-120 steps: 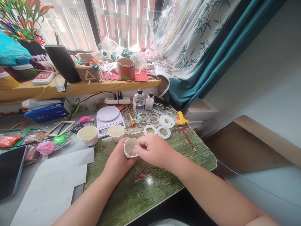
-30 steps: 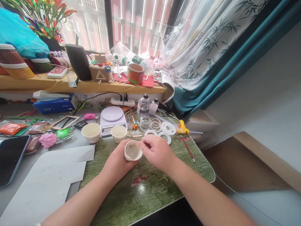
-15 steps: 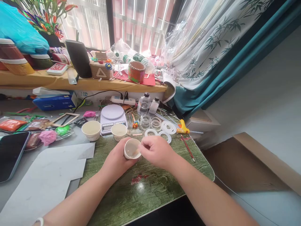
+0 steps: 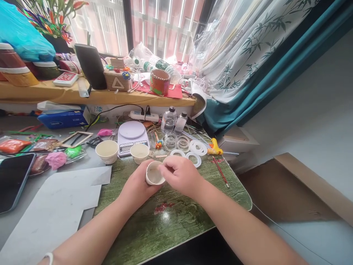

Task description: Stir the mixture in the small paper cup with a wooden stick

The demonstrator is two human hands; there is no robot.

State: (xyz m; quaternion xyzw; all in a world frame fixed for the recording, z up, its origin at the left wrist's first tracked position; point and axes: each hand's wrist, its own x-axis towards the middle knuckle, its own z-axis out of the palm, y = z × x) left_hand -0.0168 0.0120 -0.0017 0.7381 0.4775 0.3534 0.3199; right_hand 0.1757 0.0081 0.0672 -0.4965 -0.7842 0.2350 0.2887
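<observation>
My left hand (image 4: 138,182) is wrapped round a white paper cup (image 4: 150,177), tilted slightly toward me above the table. Some clear liquid seems to lie inside it. At the cup's right rim, my right hand (image 4: 182,173) is closed in a pinch on a thin wooden stick that dips into the cup. Its fingers hide most of the stick now; the earlier frames show its light brown end. Just beyond my left hand stand a paper cup (image 4: 139,159) and a wider paper cup (image 4: 107,157).
A kitchen scale (image 4: 132,138) stands behind the cups. Silicone ring moulds (image 4: 193,159), clear bangles (image 4: 170,141), two bottles (image 4: 168,119), a yellow glue gun (image 4: 215,147) and a pencil (image 4: 220,172) lie to the right. White paper (image 4: 55,206) and a phone (image 4: 15,184) are left.
My right hand has shifted slightly about the cup's rim, the stick moving within the cup. My left hand keeps its hold. The view has turned left since the oldest frame.
</observation>
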